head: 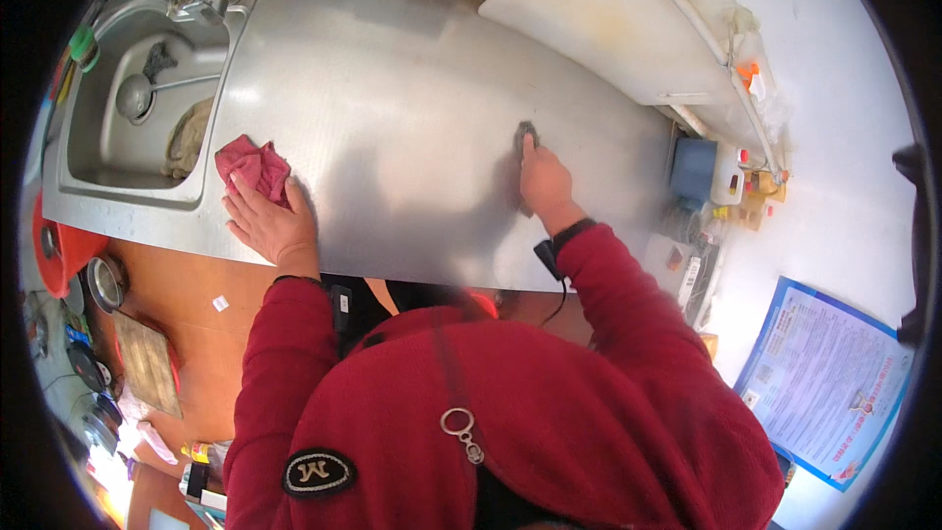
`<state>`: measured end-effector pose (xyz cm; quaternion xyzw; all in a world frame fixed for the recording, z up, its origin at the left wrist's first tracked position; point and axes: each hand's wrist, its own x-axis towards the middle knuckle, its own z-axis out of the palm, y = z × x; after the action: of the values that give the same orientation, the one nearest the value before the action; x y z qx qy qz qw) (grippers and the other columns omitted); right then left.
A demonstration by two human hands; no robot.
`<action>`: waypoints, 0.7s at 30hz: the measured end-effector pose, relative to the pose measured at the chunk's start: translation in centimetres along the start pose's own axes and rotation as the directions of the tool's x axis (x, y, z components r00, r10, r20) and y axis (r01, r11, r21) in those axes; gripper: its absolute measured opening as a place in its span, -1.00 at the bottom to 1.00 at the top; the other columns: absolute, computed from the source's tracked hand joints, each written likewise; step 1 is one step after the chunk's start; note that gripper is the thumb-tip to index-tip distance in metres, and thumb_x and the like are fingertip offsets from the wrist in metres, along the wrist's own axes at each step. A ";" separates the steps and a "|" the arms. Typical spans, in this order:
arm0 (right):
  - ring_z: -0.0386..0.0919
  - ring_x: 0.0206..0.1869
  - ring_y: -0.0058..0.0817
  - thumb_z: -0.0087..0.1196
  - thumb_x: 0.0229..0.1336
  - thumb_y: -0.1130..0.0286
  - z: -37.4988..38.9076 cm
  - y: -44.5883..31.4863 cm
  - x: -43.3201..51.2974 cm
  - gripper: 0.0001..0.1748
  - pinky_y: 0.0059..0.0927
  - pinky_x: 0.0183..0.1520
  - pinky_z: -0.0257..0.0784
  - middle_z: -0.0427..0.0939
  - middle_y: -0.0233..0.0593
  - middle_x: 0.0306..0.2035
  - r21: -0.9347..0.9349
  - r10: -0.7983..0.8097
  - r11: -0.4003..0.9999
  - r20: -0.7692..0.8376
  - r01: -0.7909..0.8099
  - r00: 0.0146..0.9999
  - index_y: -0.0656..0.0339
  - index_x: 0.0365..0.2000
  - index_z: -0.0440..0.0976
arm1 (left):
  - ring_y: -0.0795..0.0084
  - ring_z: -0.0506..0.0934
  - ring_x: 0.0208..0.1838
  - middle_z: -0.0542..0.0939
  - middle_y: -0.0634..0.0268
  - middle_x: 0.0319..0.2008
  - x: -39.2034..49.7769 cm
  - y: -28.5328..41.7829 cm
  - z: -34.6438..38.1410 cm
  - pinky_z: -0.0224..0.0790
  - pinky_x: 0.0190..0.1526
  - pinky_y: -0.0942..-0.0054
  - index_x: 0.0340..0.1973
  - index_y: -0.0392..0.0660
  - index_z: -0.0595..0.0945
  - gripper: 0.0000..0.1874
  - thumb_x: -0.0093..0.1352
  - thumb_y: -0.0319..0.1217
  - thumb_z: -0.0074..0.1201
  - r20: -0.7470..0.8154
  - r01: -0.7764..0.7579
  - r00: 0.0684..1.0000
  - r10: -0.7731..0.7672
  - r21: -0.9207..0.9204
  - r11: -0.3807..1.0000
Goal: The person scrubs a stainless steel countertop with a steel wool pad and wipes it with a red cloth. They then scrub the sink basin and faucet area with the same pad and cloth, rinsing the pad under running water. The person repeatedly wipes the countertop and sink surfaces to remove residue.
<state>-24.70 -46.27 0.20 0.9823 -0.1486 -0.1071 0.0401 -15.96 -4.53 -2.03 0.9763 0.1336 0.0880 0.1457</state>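
Observation:
Before me stretches a stainless-steel countertop. My left hand lies flat with its fingers spread, the fingertips on a crumpled red cloth beside the sink's right rim. Farther right, my right hand presses a dark grey scouring pad against the steel, index finger extended over it. The stainless-steel sink at the left holds a metal ladle, a dark mesh scourer and a greyish-brown cloth.
A faucet rises behind the sink. Bottles and containers stand at the counter's right end, below a pale slanted panel. On the brown floor at left are a red basin, a metal pot and a wooden board.

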 end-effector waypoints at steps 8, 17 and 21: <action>0.62 -0.16 0.03 -0.19 0.41 0.37 -2.3 0.3 1.4 -0.60 -0.01 -0.17 0.56 0.63 0.03 -0.20 0.064 -0.019 0.997 -0.150 0.029 0.988 0.28 0.14 0.42 | -0.01 0.07 0.59 0.19 0.05 0.52 0.0 0.0 -0.2 -0.23 0.54 -0.10 0.52 -0.03 0.11 -0.08 0.38 0.08 0.08 0.015 -0.023 1.000 0.023 0.027 0.999; 0.63 -0.11 -0.03 -0.18 0.40 0.38 0.2 1.3 0.9 -0.55 -0.01 -0.14 0.58 0.63 0.01 -0.15 -0.054 0.023 0.998 -0.057 -0.026 0.998 0.23 0.22 0.40 | -0.06 0.08 0.58 0.23 0.04 0.50 0.1 -0.2 -0.2 -0.22 0.54 -0.11 0.52 -0.05 0.13 -0.08 0.38 0.09 0.06 -0.011 -0.034 0.999 0.034 0.005 0.999; 0.62 -0.07 -0.02 -0.17 0.40 0.35 -0.8 1.3 1.7 -0.54 0.02 -0.11 0.58 0.62 0.02 -0.11 -0.049 0.000 0.999 -0.001 0.000 1.000 0.24 0.24 0.37 | -0.06 0.09 0.57 0.25 0.01 0.49 0.1 -0.2 -0.1 -0.22 0.54 -0.11 0.52 -0.04 0.13 -0.09 0.38 0.09 0.06 -0.028 -0.043 0.999 0.042 -0.005 0.999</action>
<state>-23.29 -48.04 0.74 0.9810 -0.1458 -0.1104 0.0641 -15.96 -4.30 -1.97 0.9771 0.1146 0.1053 0.1448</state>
